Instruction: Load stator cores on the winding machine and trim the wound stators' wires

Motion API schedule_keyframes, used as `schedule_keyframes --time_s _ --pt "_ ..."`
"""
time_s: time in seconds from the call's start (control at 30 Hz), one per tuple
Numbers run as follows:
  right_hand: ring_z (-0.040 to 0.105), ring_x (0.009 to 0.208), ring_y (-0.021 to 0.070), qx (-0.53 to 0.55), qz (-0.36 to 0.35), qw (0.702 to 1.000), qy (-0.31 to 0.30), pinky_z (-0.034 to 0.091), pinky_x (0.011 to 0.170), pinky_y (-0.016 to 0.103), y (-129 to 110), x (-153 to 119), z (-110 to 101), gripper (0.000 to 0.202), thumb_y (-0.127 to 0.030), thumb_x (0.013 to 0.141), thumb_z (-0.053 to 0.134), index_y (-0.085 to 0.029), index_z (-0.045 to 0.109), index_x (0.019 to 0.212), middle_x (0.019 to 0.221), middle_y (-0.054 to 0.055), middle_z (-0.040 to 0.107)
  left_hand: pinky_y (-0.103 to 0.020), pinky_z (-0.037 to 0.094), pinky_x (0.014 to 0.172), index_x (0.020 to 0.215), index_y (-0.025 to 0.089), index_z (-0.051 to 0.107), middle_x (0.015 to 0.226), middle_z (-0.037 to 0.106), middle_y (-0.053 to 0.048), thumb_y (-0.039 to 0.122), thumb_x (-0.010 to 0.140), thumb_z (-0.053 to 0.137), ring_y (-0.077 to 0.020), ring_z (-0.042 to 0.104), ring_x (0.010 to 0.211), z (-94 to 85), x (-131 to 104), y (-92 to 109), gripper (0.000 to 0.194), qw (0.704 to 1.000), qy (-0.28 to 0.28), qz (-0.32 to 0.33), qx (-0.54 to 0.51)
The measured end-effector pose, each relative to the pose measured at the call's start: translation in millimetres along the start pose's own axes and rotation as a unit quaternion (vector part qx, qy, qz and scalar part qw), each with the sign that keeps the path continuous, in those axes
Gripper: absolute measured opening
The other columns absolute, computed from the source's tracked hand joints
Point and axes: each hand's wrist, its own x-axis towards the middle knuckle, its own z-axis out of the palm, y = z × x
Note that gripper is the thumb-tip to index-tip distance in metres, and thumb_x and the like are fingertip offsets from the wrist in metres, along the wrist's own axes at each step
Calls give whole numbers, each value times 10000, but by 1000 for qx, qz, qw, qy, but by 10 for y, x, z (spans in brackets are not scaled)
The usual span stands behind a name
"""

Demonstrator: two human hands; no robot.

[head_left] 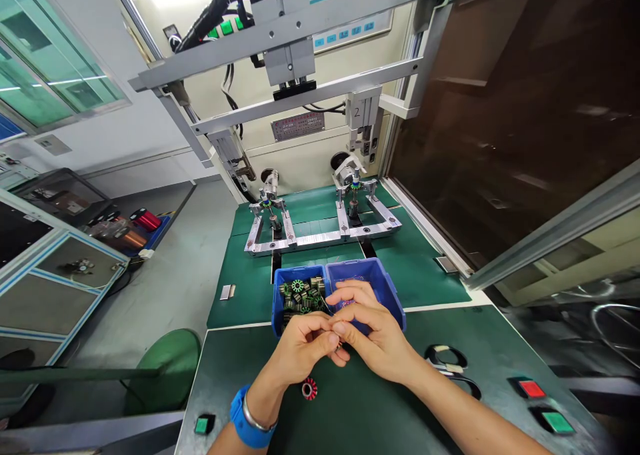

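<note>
My left hand [311, 346] and my right hand [374, 330] meet above the front of the table, thumbs and fingertips pinched together. A small piece with a coppery glint [339, 346] shows between the fingers; most of it is hidden, so I cannot tell its kind. The other fingers of my right hand reach out over the right-hand bin [387, 285]. Just below my left hand, a red and white ring-shaped motor stator [309, 389] lies on the green table. Many green and dark stator cores [303, 296] fill the left-hand blue bin [277, 302].
Behind the bins stands a metal winding fixture [320, 240] with two spindles, under a machine frame [300, 98]. Scissors with black handles [447, 356] lie at the right. Red [531, 389] and green [557, 422] buttons sit front right, another green button [202, 425] front left.
</note>
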Motion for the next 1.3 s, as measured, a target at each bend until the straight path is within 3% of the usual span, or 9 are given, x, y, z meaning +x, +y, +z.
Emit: schedule_keyframes --time_s 0.23,0.57,0.7,0.83,0.87,0.97,1.07,1.17,1.3 --pt "585 1034 235 -18 -32 996 82 511 873 426 -19 8 75 108 -153 848 660 -252 702 837 921 40 698 -234 565 609 775 110 695 849 606 -68 361 906 691 -144 652 637 21 26 -25 283 999 28 30 24" --pt "533 1170 279 -7 -17 1000 14 475 937 489 -84 42 -69 125 -180 844 639 -221 672 731 1023 70 671 -252 512 658 807 127 738 869 656 -104 342 952 625 -179 634 749 20 5 -11 284 992 -11 77 104" --pt "513 1206 295 -14 -11 1000 19 468 956 509 -105 92 -141 150 -179 825 652 -218 665 681 1047 75 674 -247 515 674 788 138 743 795 674 -91 313 954 627 -175 646 744 69 13 -16 267 979 -9 108 173" --pt "601 1091 245 0 1 999 34 506 932 436 -171 154 -323 15 -230 836 691 -236 703 831 1047 61 691 -303 584 694 815 125 748 869 680 -120 353 928 666 -209 687 745 111 21 -69 267 992 -2 76 101" --pt "623 1050 229 -1 16 999 32 523 908 405 -193 135 -393 96 -267 838 703 -242 706 931 1068 60 689 -310 596 683 830 120 748 904 677 -127 363 914 684 -214 696 734 112 24 -80 266 996 5 66 67" --pt "662 936 197 -68 88 994 2 556 822 336 -213 -100 -639 309 -370 889 651 -252 638 1174 1065 56 690 -306 612 668 843 115 744 965 666 -133 367 878 732 -226 709 741 91 37 -92 254 997 32 66 -13" --pt "680 830 193 -205 144 965 -82 571 734 324 -109 -564 -862 240 -360 935 554 -251 648 1127 971 49 703 -280 610 666 843 120 739 968 664 -124 340 872 746 -226 711 775 54 42 -85 222 994 49 80 -50" --pt "677 773 218 -336 131 924 -126 579 676 355 51 -1007 -985 204 -255 907 496 -236 688 974 897 62 698 -272 607 659 835 111 729 967 658 -122 347 867 752 -223 708 774 41 36 -85 239 993 63 75 -63" --pt "676 844 236 -410 70 901 -120 604 746 384 191 -1258 -982 295 -157 869 447 -195 682 1043 956 85 702 -260 596 630 797 101 709 948 643 -113 401 845 767 -204 693 743 62 29 -83 310 990 90 71 -83"
